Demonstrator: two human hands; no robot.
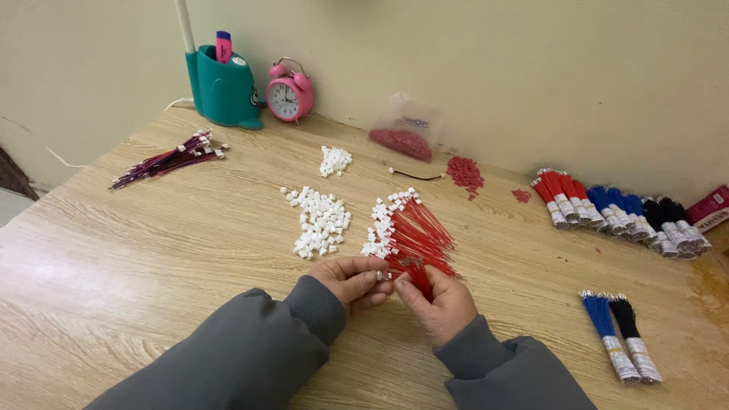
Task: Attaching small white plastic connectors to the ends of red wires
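Two hands meet at lower centre: left hand [351, 279] pinching a white connector [380, 275], right hand [434, 302] gripping red wires [416, 235] fanned just above. Beyond, loose white connectors [321, 220]; bundled wires [619, 212] right; clock [288, 93] far, its face too small to read.

The pink flat box [710, 208] at the right is cut off by the picture's edge. The white plastic connector [380, 275] between the fingers [370, 278] is too small to tell in detail. The red wire's [416, 279] near end is hidden behind the right hand [438, 301].

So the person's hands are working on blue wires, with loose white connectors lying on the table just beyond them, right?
Not quite: the wires at the left hand and right hand are red, not blue, as the head view shows. The loose white connectors do lie just beyond.
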